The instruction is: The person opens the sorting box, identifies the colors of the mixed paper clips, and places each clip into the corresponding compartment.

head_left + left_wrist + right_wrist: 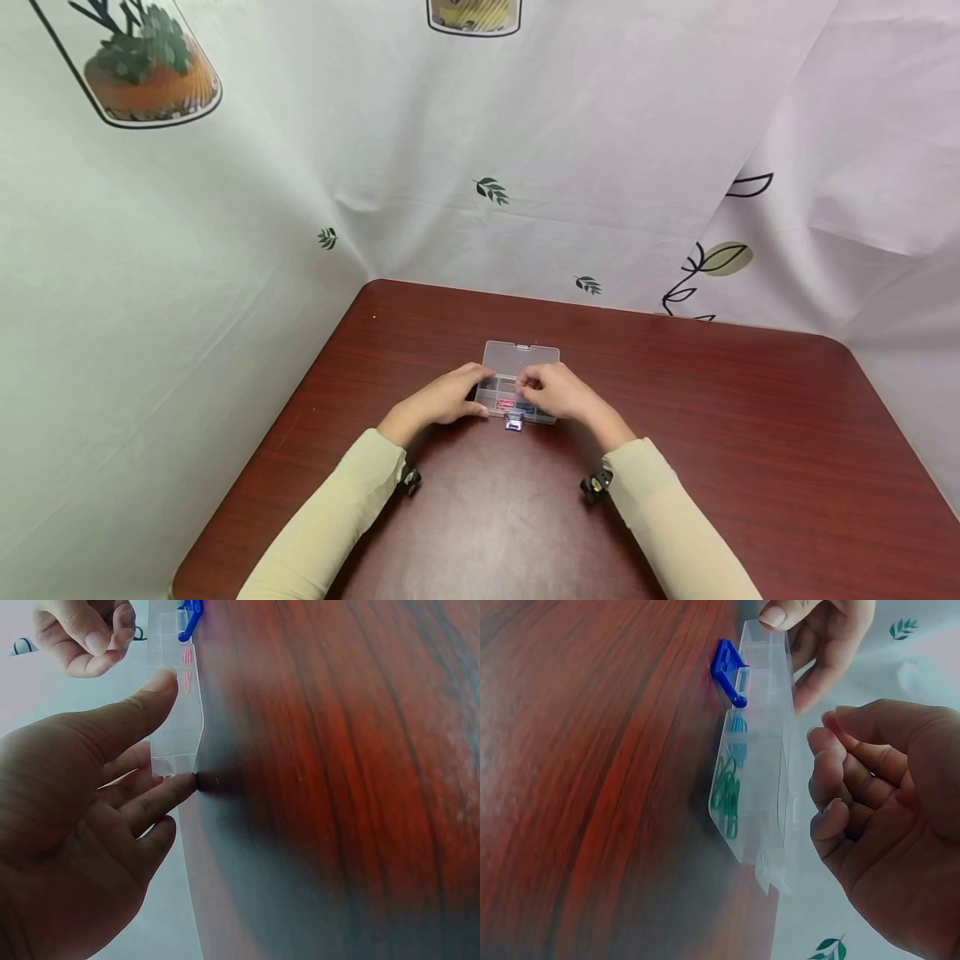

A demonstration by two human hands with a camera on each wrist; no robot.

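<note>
A clear plastic compartment box [486, 399] lies on the table with its lid [512, 358] folded back. My left hand [450, 395] grips the box's left end, thumb at the front and fingers behind. Over the compartments, my right hand [557, 392] has its thumb and forefinger tips together. A reddish tint shows at those tips in the right wrist view; whether something small is held there I cannot tell. Pink clips [187, 656], light-blue clips [739, 739] and green paper clips [726, 799] lie in separate compartments. A blue latch [726, 671] hangs at the front.
The dark red wooden table [712, 433] reaches out on both sides of the box. A white cloth [600, 167] printed with leaves and jars hangs behind and to the sides. Each wrist carries a small black camera [596, 484].
</note>
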